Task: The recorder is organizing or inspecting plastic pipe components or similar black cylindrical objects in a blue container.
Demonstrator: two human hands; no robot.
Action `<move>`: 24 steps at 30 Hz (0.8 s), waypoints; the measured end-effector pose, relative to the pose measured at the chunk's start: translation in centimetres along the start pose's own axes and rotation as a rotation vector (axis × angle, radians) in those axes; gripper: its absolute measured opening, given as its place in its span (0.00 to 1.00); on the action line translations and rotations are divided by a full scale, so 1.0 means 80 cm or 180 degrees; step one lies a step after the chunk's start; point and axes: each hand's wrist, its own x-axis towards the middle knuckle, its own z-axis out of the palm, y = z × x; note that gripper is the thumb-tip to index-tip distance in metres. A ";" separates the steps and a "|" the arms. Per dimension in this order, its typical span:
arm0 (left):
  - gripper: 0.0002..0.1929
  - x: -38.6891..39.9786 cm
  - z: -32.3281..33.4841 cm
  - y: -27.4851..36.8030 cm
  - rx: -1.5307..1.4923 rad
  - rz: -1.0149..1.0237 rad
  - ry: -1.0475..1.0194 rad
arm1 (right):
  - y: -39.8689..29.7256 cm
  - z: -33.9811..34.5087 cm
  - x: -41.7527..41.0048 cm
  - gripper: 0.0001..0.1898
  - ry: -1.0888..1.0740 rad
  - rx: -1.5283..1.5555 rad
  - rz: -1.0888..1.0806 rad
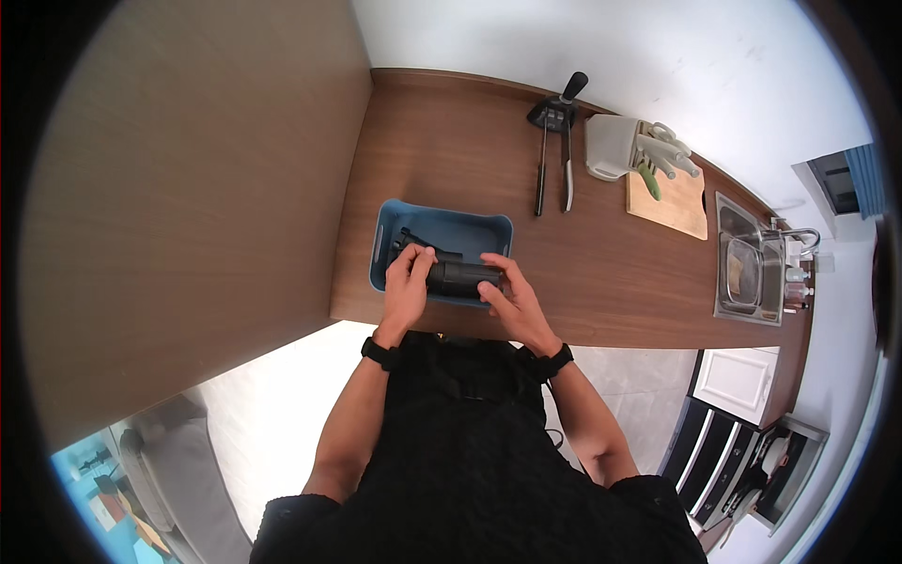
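A black cylindrical object (461,279) lies level between my two hands, over the near side of a blue plastic bin (451,211). My left hand (410,278) grips its left end with thumb and fingers. Around its right end are the thumb and fingers of my right hand (512,292). Behind the cylinder, another black object (416,242) with a slimmer body rests inside the bin; what it is cannot be told. The fingers hide part of both objects.
On the wooden counter (458,141) stand a black holder (554,114) with two long tools and a white knife block (612,146). A wooden cutting board (669,201) lies beside the block. Farther right is a steel sink (750,261). A wooden panel (211,176) rises at the left.
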 end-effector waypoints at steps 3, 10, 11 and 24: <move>0.17 -0.004 0.009 -0.003 0.0138 0.0314 0.0037 | -0.012 -0.012 0.005 0.19 -0.0153 0.0634 0.1196; 0.17 -0.007 0.010 0.014 -0.0101 -0.0222 0.0104 | 0.011 -0.011 0.003 0.20 -0.0162 -0.0066 0.0014; 0.17 -0.004 0.008 0.015 -0.0093 -0.0252 0.0103 | 0.015 -0.002 0.005 0.20 0.0130 -0.0049 -0.0286; 0.17 -0.003 0.013 0.003 0.0083 0.0023 0.0101 | 0.003 -0.018 0.003 0.18 0.0002 0.0137 -0.0043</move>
